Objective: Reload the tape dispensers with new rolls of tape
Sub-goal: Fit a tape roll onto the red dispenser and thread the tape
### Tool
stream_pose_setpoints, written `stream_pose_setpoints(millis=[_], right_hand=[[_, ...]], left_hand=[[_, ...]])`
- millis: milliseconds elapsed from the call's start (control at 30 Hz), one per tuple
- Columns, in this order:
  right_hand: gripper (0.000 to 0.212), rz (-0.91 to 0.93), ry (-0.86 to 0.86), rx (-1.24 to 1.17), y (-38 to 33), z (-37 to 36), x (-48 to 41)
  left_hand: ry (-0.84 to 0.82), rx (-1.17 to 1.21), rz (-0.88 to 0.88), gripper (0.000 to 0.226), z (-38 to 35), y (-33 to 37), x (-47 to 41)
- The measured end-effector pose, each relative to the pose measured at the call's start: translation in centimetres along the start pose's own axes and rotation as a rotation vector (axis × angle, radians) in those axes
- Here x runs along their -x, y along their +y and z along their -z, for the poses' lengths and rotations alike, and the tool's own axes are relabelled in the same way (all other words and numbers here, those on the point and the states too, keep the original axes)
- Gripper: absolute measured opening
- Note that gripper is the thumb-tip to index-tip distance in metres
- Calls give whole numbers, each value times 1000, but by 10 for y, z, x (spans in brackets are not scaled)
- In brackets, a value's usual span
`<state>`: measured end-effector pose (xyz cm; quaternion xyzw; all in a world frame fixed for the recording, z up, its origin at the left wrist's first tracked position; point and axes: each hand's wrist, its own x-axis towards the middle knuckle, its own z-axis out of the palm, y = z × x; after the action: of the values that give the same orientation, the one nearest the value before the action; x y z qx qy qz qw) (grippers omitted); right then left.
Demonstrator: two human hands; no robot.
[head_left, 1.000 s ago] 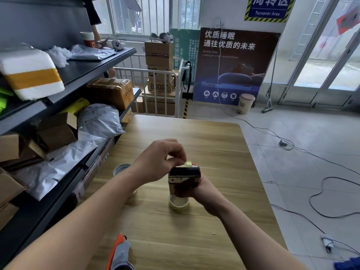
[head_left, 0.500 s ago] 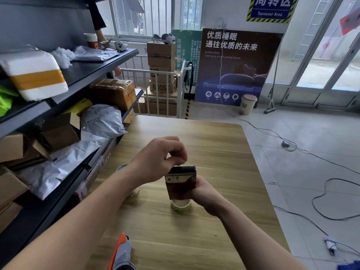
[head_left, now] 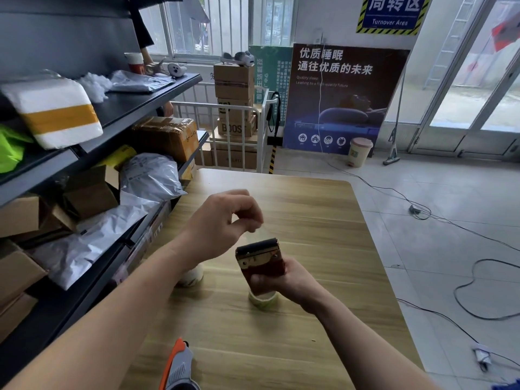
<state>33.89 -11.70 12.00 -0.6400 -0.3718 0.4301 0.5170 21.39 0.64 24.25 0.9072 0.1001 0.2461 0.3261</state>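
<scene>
Head view: my right hand (head_left: 284,280) is wrapped round the body of the red-brown tape dispenser (head_left: 260,257), fingers curled tight on it, its metal cutter end tipped up toward me. A second ago my left hand (head_left: 222,220) was down on that cutter end. Now it has lifted clear and sits just above and left of the dispenser, thumb pressed to forefinger in a closed pinch. A faint clear film runs from those fingertips down to the cutter, so I judge I am pinching the tape end (head_left: 260,233) and drawing it out, though it is too sheer to be sure. If so, the roll is seated and the threading is nearly done on this one.

Directly below the dispenser, under my right hand, a clear tape roll (head_left: 263,301) stands on the wooden table (head_left: 309,220). Another roll (head_left: 192,277) lies left of the dispenser, half hidden by my left forearm. Nearer me than the dispenser, at the table's edge, lies an orange-and-grey dispenser (head_left: 177,367).

Far beyond the dispenser, the blue wall sign (head_left: 389,22) reads "Turnover Area", the dark poster (head_left: 337,94) reads "Quality sleep", and a stacked carton (head_left: 235,128) shows "BOOS".
</scene>
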Motion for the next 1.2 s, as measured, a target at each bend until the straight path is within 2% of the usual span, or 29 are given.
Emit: stream_pose_setpoints(millis=[133, 267, 433, 767, 900, 1200], right_hand=[[17, -18, 38, 17, 5, 0, 4], [14, -24, 27, -15, 8, -1, 10], [12, -46, 21, -36, 6, -1, 13], [19, -64, -23, -59, 12, 0, 21], [39, -42, -14, -60, 16, 4, 26], [30, -92, -47, 5, 14, 5, 26]], left_hand=[[107, 39, 19, 12, 12, 0, -4], [121, 11, 29, 10, 18, 4, -5], [223, 49, 66, 7, 27, 8, -12], [251, -5, 120, 5, 31, 17, -13], [257, 3, 151, 8, 29, 16, -10], [304, -28, 177, 10, 29, 17, -13]])
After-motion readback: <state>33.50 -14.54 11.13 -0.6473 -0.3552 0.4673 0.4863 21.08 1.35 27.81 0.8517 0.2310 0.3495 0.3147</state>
